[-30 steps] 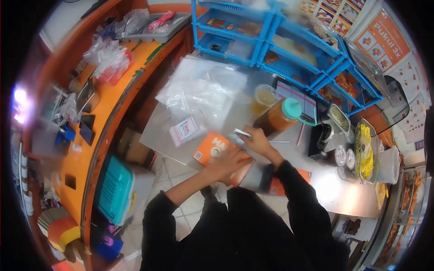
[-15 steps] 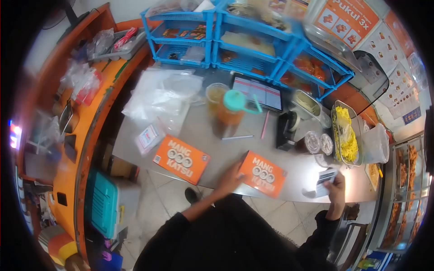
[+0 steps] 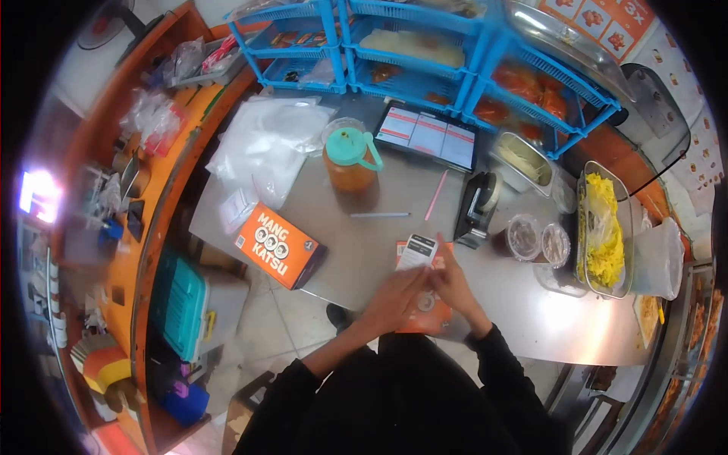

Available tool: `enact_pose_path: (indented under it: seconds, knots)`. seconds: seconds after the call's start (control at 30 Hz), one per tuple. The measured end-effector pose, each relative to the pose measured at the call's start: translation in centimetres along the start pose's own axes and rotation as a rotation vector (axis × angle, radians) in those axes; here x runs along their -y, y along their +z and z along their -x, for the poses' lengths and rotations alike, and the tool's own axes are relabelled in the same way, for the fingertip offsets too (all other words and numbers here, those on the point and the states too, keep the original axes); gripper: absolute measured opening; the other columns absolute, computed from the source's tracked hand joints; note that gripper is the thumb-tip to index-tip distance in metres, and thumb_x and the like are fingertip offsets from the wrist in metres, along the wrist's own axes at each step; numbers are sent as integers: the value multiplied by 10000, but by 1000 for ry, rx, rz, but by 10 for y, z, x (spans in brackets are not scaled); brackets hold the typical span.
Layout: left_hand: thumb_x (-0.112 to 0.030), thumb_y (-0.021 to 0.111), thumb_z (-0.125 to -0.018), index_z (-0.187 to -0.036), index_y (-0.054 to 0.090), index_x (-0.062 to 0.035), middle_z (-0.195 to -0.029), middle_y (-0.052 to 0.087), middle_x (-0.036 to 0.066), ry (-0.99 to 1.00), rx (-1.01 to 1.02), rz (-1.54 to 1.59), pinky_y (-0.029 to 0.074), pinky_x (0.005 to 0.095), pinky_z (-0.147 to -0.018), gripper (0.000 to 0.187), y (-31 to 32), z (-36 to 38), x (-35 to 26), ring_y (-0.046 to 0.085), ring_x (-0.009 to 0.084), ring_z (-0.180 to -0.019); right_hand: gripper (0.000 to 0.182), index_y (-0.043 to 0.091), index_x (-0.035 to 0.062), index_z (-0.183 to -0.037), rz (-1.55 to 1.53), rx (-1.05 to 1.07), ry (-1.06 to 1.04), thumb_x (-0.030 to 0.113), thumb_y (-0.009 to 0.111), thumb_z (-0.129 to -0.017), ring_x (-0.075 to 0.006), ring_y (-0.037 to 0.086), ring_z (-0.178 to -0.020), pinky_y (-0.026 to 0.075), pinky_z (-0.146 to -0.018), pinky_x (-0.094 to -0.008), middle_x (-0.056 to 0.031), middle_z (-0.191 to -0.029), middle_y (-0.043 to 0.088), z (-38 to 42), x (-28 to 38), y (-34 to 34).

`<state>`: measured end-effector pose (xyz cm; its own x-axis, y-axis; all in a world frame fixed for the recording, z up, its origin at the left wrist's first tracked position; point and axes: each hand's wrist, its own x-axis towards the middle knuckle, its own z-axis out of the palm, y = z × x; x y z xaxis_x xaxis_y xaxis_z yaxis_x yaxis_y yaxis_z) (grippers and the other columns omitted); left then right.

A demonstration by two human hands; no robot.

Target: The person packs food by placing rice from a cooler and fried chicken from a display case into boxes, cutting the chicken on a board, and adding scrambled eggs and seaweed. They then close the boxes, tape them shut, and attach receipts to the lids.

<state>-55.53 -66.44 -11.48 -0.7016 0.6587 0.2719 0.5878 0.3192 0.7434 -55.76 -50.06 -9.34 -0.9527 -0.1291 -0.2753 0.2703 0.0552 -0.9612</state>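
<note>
A small printed paper slip (image 3: 418,251), white with dark blocks of print, is over an orange food box (image 3: 426,315). My left hand (image 3: 396,302) is closed at the slip's lower edge, fingertips pinching it. Beside it, my right hand (image 3: 457,288) meets the left at the slip, its index finger stretched along the slip's right side and the other fingers curled. Both hands cover much of the box. To the left stands a second orange box (image 3: 274,246) lettered "MANG KATSU", shut and near the table's front edge.
A large drink jug (image 3: 351,163) with a mint lid stands mid-table, before a tablet (image 3: 427,136). Further right are a tape dispenser (image 3: 476,208), lidded cups (image 3: 523,236) and a tray of yellow shreds (image 3: 603,235). Plastic bags (image 3: 265,144) lie left; blue racks (image 3: 409,61) stand behind.
My right hand has brought the paper slip leftward from the table's right side to the nearer box. My left hand has moved from that box's left edge onto the slip.
</note>
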Motion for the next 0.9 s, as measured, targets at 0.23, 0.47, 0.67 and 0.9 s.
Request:
enact_pose_path:
  seconds: [0.23, 0.47, 0.67, 0.9]
  knots:
    - [-106, 522, -764, -1223, 342, 36, -1285, 320, 204, -110, -87, 44, 263, 391, -975, 513, 40, 22, -14, 309, 351, -1192, 598, 266, 44, -1280, 177, -213, -157, -11, 524, -744, -172, 543, -852, 468, -659, -264, -158, -1217, 373, 50, -39, 16]
    - [-297, 540, -785, -1276, 346, -190, -1363, 195, 172, 67, 412, -357, 149, 540, -992, 539, -20, 0, 16, 178, 322, -1263, 366, 489, -4, -1095, 536, -886, -252, 264, 489, -845, -217, 520, -817, 413, -689, -274, -182, -1017, 511, -30, -54, -64]
    - [-373, 544, -761, -1271, 362, -208, -1347, 219, 172, 25, 222, -422, 149, 554, -975, 566, 11, 10, 4, 182, 325, -1253, 399, 559, 6, -742, 174, -833, -62, 383, 479, -848, -145, 487, -677, 370, -666, -241, -69, -685, 538, -63, -59, -83]
    - [-362, 524, -777, -1268, 371, -206, -1325, 250, 186, -69, 99, -454, 168, 558, -957, 537, 20, 11, -10, 209, 341, -1231, 388, 484, 53, -641, -148, -645, -19, 383, 495, -846, -83, 434, -463, 357, -433, -210, -3, -572, 477, -18, -74, -57]
